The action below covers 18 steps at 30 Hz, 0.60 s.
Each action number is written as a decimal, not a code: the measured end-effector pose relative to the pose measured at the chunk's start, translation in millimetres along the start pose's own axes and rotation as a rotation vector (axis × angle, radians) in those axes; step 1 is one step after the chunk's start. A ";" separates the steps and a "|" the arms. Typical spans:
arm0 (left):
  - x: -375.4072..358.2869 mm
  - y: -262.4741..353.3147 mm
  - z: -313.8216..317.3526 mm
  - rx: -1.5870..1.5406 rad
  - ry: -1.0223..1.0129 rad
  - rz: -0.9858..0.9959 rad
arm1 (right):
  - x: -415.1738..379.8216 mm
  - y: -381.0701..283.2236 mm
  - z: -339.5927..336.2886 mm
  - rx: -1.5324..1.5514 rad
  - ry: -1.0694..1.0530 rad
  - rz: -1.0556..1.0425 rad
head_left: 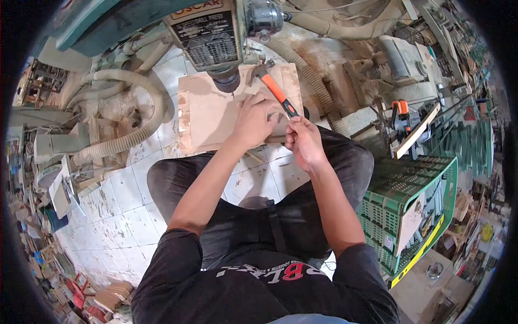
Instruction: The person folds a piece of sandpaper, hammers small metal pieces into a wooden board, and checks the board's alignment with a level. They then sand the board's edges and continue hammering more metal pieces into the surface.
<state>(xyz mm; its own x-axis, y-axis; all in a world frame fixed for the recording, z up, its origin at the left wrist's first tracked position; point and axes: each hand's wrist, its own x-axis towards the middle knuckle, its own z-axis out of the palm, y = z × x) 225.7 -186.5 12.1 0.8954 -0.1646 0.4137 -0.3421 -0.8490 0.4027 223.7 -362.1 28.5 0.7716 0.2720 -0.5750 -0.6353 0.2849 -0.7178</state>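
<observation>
Over the wooden board (208,119) under the drill press, my left hand (256,120) has its fingers bent inward, hiding what lies beneath them. To its right, my right hand (305,141) is closed, thumb and forefinger pinched together. I cannot tell what small thing, if any, is in that pinch. A claw hammer (276,89) with an orange and black handle lies slanted across the board. Its head is at the far edge, and the handle's end is right by my right fingertips. The drill chuck (227,81) with a thin bit points down just beyond my left hand.
The drill press body (208,40) hangs overhead. Ribbed hoses (156,108) curve across the floor at left and behind the board. A green plastic crate (386,216) stands by my right knee, with an orange clamp (400,108) beyond it.
</observation>
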 end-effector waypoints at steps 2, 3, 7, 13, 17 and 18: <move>-0.9 12.7 -11.2 -0.733 -0.247 -0.521 | -2.0 0.4 2.0 -0.034 0.001 -0.020; -7.3 17.4 -10.2 -0.729 -0.234 -0.536 | -4.9 0.4 5.6 -0.064 -0.033 -0.037; -29.2 14.6 -10.8 -1.236 -0.161 -0.683 | -12.9 3.4 20.6 -0.163 -0.122 -0.090; -44.6 9.9 -28.2 -1.342 0.013 -0.728 | -13.1 5.5 34.8 -0.275 -0.218 -0.139; -52.4 -15.6 -44.4 -1.222 0.085 -0.747 | 11.0 -6.0 24.3 -0.871 -0.090 -0.582; -55.6 -35.3 -45.3 -1.037 0.170 -0.681 | 21.3 -8.8 11.4 -1.176 0.008 -0.742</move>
<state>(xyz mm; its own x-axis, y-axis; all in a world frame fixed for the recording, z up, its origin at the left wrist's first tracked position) 175.1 -124.7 11.9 0.9567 0.2846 -0.0615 0.0428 0.0713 0.9965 245.3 -348.4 27.0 0.9157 0.3933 0.0826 0.3148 -0.5742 -0.7558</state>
